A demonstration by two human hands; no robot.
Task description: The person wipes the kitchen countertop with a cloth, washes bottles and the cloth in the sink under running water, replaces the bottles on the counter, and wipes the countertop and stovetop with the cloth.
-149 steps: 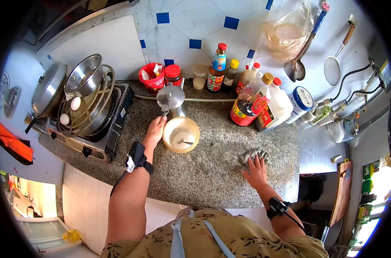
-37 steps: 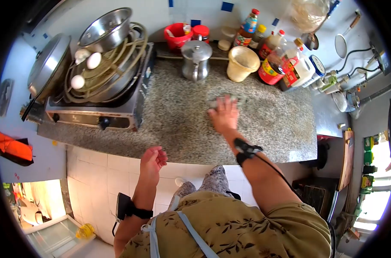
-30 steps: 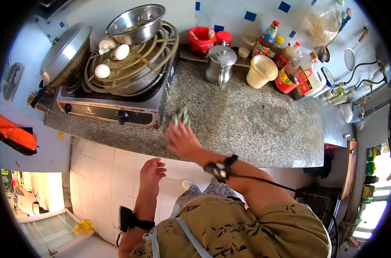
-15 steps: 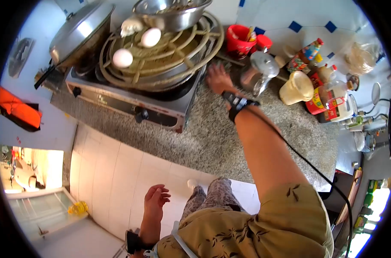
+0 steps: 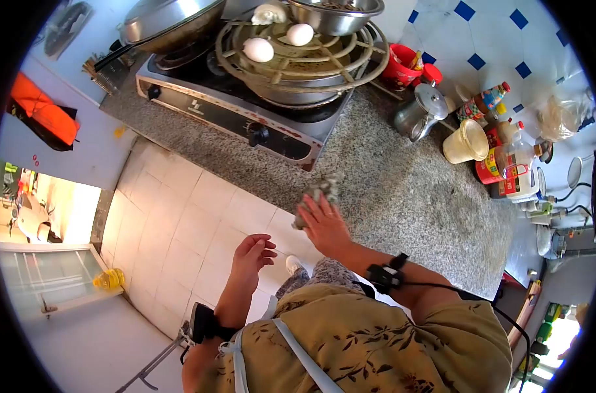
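Note:
My right hand (image 5: 324,227) is at the front edge of the granite countertop (image 5: 403,196), pressing a crumpled grey-green rag (image 5: 327,188). Its fingers are over the cloth, and part of the rag hangs past the edge. My left hand (image 5: 251,259) hovers in front of my body above the floor, fingers loosely bent, with nothing in it. Behind the right hand stands a two-burner gas stove (image 5: 226,124). Two white eggs, one here (image 5: 258,50) and one farther back (image 5: 300,35), rest on a round rack (image 5: 370,69) over a pan.
A lidded wok (image 5: 180,26) sits on the left burner. A metal bowl (image 5: 344,18) stands at the rack's back. Along the wall are a red container (image 5: 397,69), a metal pitcher (image 5: 421,111), a cream tub (image 5: 467,142) and several bottles. A cable trails from my right wrist.
My right hand has come from beside the stove toward me to the counter's front edge, with the rag. My left hand has risen slightly. The view has shifted.

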